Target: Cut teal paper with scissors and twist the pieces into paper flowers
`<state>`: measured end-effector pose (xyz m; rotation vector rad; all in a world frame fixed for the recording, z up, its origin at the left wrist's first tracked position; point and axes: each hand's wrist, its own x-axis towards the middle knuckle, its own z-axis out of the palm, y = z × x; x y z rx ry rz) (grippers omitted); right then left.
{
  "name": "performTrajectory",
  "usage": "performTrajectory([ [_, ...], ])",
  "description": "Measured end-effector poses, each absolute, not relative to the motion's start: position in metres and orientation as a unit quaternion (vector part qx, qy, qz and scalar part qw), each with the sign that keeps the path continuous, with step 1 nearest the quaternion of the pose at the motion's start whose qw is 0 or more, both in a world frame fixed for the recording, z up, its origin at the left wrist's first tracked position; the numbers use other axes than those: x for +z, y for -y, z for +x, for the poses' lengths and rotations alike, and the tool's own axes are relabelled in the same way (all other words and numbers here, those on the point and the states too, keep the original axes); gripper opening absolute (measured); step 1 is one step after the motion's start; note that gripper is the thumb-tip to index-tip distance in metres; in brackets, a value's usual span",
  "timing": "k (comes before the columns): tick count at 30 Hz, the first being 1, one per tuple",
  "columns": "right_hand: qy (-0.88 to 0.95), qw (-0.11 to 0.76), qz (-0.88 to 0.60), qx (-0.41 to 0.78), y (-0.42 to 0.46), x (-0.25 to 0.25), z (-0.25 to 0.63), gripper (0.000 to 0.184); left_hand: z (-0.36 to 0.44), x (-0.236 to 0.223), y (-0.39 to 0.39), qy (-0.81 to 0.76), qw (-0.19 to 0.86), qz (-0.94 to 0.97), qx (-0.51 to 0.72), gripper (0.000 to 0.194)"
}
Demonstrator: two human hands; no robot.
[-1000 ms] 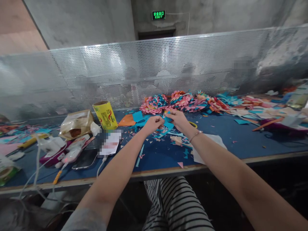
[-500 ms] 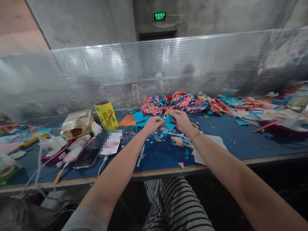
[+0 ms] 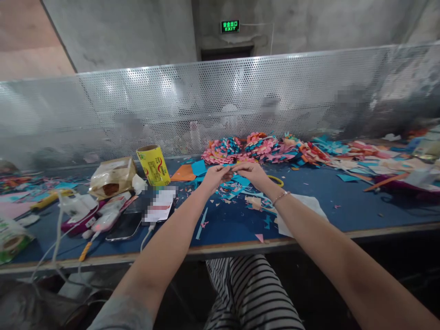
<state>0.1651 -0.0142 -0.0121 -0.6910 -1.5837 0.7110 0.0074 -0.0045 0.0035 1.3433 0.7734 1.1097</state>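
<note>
My left hand (image 3: 218,176) and my right hand (image 3: 252,173) meet over the table with their fingertips pinched together. Whatever lies between the fingers is too small and too covered to make out. Below them, scraps of blue paper (image 3: 242,180) and small cuttings are scattered on the blue tabletop (image 3: 227,229). Just behind my hands are bunches of pink, blue and orange paper pieces (image 3: 222,150). Scissors with a yellow handle (image 3: 276,180) lie partly hidden beside my right hand.
To the left stand a yellow cardboard tube (image 3: 153,166) and an opened brown bag (image 3: 112,178). Phones (image 3: 125,227) with cables lie nearer the table edge. A white sheet (image 3: 302,211) is under my right forearm. A perforated metal screen (image 3: 154,105) closes off the back.
My hands have come together at the fingertips. The blue paper piece that showed at my right fingers is no longer visible there. The view has shifted slightly.
</note>
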Motion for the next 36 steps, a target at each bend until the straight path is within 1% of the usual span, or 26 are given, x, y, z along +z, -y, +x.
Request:
performTrajectory([
  [1,0.687,0.591,-0.297,0.3,0.015,-0.012,0.165,0.014,0.007,0.003,0.003,-0.33,0.571,0.578,0.48,0.029],
  [5,0.657,0.606,-0.331,0.303,0.014,-0.012,0.165,0.035,0.006,0.002,0.001,-0.332,0.546,0.586,0.498,0.028],
  [8,0.626,0.621,-0.354,0.31,0.013,-0.012,0.165,0.039,0.007,0.003,0.001,-0.337,0.531,0.593,0.503,0.024],
  [12,0.627,0.599,-0.356,0.349,0.015,-0.01,0.163,0.037,0.007,0.004,0.002,-0.347,0.514,0.604,0.5,0.02],
  [16,0.626,0.593,-0.353,0.363,0.02,-0.007,0.16,0.031,0.008,0.003,0.001,-0.341,0.495,0.616,0.509,0.019],
  [21,0.656,0.57,-0.361,0.337,0.023,-0.006,0.158,0.029,0.007,0.001,0.0,-0.342,0.479,0.626,0.512,0.019],
  [26,0.683,0.546,-0.369,0.315,0.018,-0.009,0.16,0.02,0.008,0.002,0.0,-0.35,0.484,0.618,0.512,0.021],
  [36,0.672,0.538,-0.348,0.371,0.016,-0.009,0.159,0.02,0.008,0.007,0.004,-0.336,0.487,0.592,0.548,0.028],
])
